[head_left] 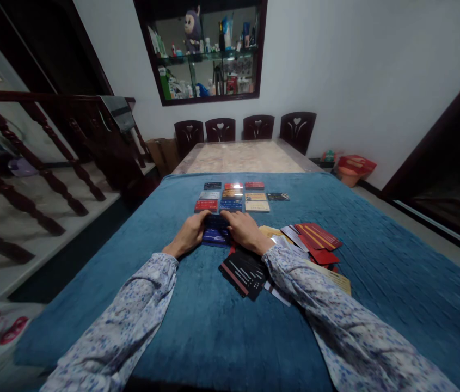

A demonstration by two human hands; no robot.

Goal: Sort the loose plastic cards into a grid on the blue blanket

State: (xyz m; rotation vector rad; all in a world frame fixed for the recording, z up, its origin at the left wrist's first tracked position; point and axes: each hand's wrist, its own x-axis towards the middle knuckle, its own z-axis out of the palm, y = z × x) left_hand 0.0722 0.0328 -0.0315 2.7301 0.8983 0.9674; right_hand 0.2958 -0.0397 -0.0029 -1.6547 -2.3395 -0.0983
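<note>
Left hand (191,231) and right hand (246,231) pinch a dark blue card (216,222) between them, each grip closed. Beyond this card lie card rows (232,194); to its right, a card pile (320,239); far behind it, a wall cabinet (211,102) holding a plush doll (191,34).

Holding dark-blue rectangular cards (215,237) between bare left hand (189,231) and bare right hand (247,231), just nearside of multicoloured rectangular card rows (232,194).
</note>
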